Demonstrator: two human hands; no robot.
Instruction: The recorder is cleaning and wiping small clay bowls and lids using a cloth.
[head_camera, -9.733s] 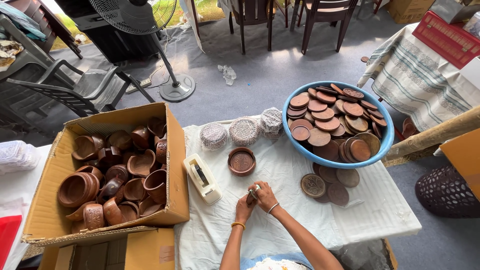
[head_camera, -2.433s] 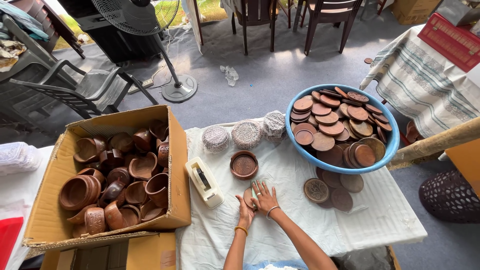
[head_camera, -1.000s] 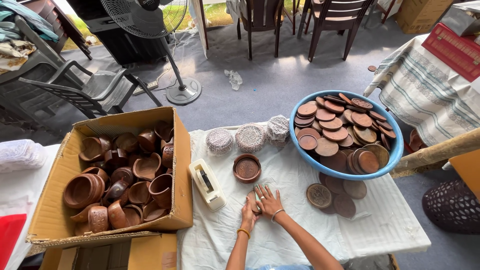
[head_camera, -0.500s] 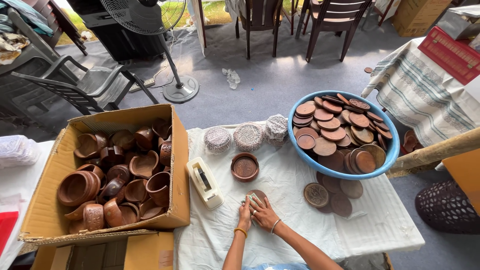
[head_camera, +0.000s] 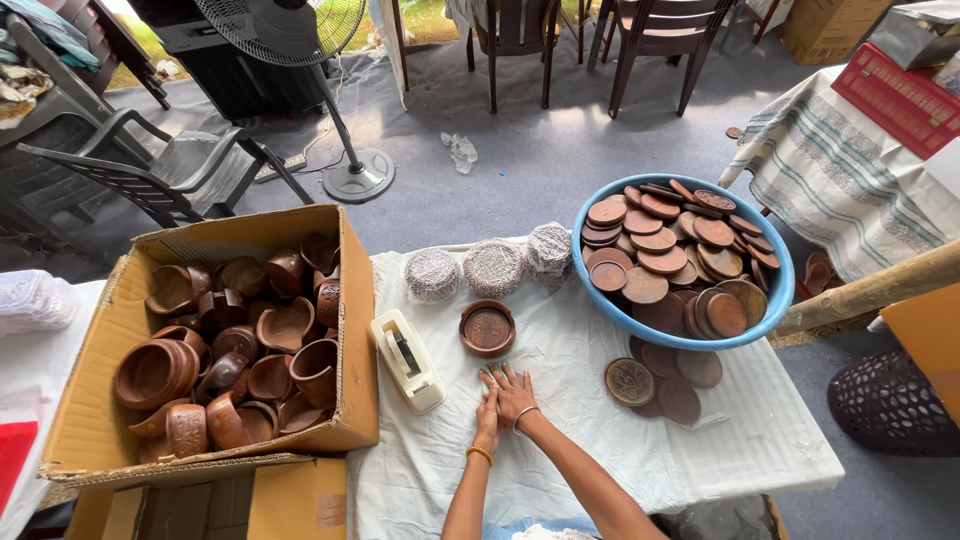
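Fingers (head_camera: 505, 375) of both hands flat, spread on white cloth (head_camera: 590, 420), wooden dish (head_camera: 487, 328) just beyond.

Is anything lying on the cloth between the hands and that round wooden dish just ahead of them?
Nothing visible: only bare white cloth lies between the right hand, the left hand and the round wooden dish. The tape dispenser sits off to the left.

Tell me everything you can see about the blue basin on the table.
The blue basin is a round, wide, shallow tub, plastic by its look, with a smooth rolled rim. It stands upright at the far right of the table, on the white cloth. It is heaped with flat brown wooden discs, some lying flat, some leaning on edge near the front. A few more loose discs lie on the cloth just in front of it, partly under its rim. A wrapped bundle sits against its left side. No hand touches it.
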